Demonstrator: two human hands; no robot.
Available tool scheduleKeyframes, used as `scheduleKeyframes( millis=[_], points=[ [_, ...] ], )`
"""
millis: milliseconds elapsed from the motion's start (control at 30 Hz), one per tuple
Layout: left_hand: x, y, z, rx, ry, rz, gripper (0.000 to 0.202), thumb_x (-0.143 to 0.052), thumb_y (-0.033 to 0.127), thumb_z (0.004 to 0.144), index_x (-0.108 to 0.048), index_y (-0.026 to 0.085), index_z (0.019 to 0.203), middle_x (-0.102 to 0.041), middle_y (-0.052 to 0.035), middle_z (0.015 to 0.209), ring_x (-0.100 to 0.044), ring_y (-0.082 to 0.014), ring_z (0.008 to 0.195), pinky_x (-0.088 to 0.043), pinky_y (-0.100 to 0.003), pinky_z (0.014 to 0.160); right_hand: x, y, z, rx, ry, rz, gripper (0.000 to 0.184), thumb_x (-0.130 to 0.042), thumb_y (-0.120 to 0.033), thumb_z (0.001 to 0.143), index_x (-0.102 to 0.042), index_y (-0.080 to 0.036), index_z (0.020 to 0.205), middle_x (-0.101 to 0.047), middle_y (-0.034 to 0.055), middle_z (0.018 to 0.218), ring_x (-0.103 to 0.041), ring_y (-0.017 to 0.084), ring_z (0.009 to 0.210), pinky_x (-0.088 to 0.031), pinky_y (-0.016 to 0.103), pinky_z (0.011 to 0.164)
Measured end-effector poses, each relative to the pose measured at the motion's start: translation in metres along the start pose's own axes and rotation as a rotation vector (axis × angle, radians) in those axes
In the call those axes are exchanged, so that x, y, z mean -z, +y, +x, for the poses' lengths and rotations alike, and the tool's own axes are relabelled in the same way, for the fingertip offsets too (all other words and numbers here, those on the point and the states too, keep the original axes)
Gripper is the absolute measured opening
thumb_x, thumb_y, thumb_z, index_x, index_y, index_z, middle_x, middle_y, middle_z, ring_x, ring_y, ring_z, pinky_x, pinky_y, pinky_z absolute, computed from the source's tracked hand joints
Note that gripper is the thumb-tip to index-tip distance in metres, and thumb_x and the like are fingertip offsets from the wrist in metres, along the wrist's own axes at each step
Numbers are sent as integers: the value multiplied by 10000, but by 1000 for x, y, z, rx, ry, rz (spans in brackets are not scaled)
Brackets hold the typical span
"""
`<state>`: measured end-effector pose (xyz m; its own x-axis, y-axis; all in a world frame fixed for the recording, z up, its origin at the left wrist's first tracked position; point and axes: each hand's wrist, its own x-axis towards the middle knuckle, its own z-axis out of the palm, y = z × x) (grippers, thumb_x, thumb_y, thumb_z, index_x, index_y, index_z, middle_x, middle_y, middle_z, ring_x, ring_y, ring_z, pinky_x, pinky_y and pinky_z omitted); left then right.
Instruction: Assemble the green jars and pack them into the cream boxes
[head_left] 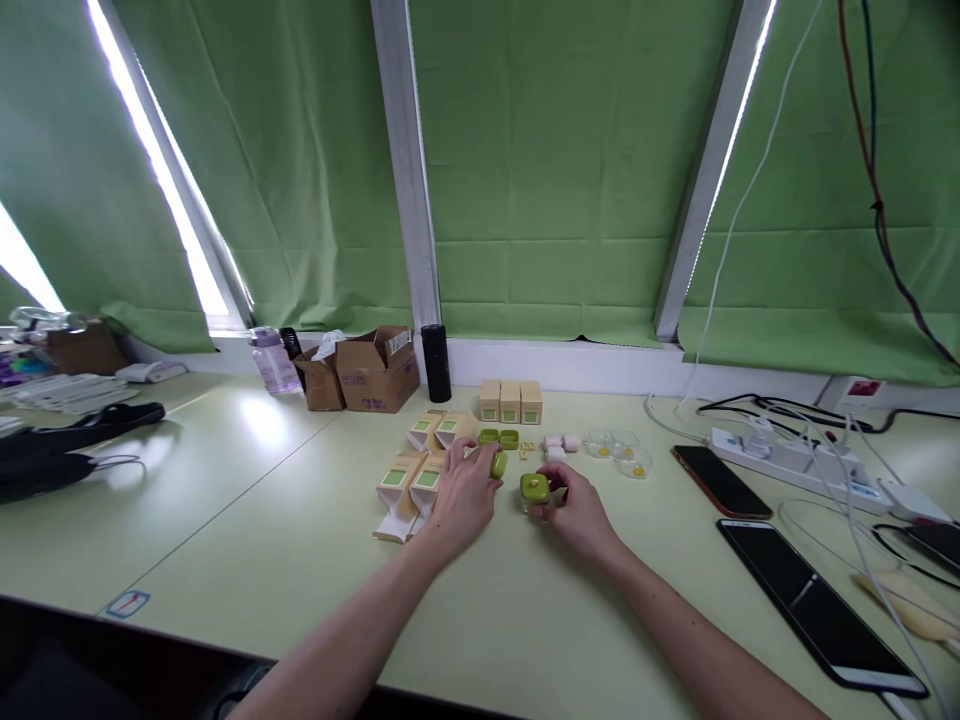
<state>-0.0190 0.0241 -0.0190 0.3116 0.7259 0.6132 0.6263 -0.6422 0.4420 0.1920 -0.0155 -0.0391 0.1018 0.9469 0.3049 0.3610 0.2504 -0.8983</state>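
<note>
My left hand (463, 495) rests on the pale green table (225, 520), fingers curled round a small green lid (499, 464). Just to its right, my right hand (574, 510) pinches a small green square case (534, 487) against the table. Beyond the hands lie two more green case halves (499, 437). To the left of my left hand are several opened tan cartons with green labels (412, 480). Three closed tan boxes (510, 400) stand in a row further back. Small pink pieces (561, 445) and clear plastic cups (622, 450) lie to the right of them.
Two phones (720, 480) (817, 600) lie on the right beside a white power strip (795, 455) with cables. Brown cardboard boxes (375, 370), a black cylinder (436, 362) and a clear bottle (271, 362) stand by the window sill. A black bag (60, 445) lies at the far left.
</note>
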Motion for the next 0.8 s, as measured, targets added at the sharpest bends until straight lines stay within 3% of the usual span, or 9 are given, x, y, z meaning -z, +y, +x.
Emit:
scheduleKeyframes(
  millis=[100,267,367,500,600,700,800],
  points=[
    [1,-1,1,-63,-39,93,478,-676,71,821,-606,270,1250,-724,-92,1027,-498,-370,1201,-428,-561,1006,-2,0,-2,-11,-8,-20,384,-735,-213,612,-707,-220,995,-769,54,964,-682,261,875,-544,388,800],
    [1,0,8,2,-65,131,452,-712,146,815,-599,238,1243,-692,-98,987,-550,-363,1109,-450,-486,924,-4,3,-3,-25,-69,-41,379,-714,-188,645,-695,-225,1021,-773,58,989,-695,263,878,-556,396,811],
    [2,0,13,-13,-83,189,523,-686,125,833,-601,266,1329,-727,-93,1019,-580,-346,1049,-433,-483,924,-4,5,-2,-18,-99,-33,506,-713,-140,632,-683,-226,1130,-768,80,1097,-711,275,948,-562,404,857],
    [0,-3,17,-71,-71,325,359,-687,172,882,-680,262,1229,-771,-111,1024,-599,-358,1050,-394,-494,942,3,4,3,7,-97,-48,643,-735,-124,626,-651,-234,1254,-741,95,1192,-715,280,997,-569,395,853],
    [-3,-7,18,-70,-98,414,292,-755,267,879,-701,248,1165,-781,-107,902,-631,-363,1009,-368,-494,964,18,-2,8,75,-20,-229,555,-724,-168,723,-649,-244,1267,-732,104,1224,-690,309,1055,-541,435,900],
    [-5,-7,20,-53,-150,483,292,-792,376,871,-708,247,1119,-779,-93,803,-658,-363,987,-345,-493,983,36,-7,15,178,112,-568,408,-684,-209,830,-671,-211,1238,-722,151,1246,-641,374,1127,-463,512,982],
    [-4,-3,21,-6,-244,583,352,-743,495,902,-710,223,1123,-792,-107,805,-676,-366,1005,-339,-479,982,47,-9,18,174,180,-718,313,-628,-218,898,-679,-203,1207,-725,143,1234,-627,365,1123,-443,487,967]
  ],
)
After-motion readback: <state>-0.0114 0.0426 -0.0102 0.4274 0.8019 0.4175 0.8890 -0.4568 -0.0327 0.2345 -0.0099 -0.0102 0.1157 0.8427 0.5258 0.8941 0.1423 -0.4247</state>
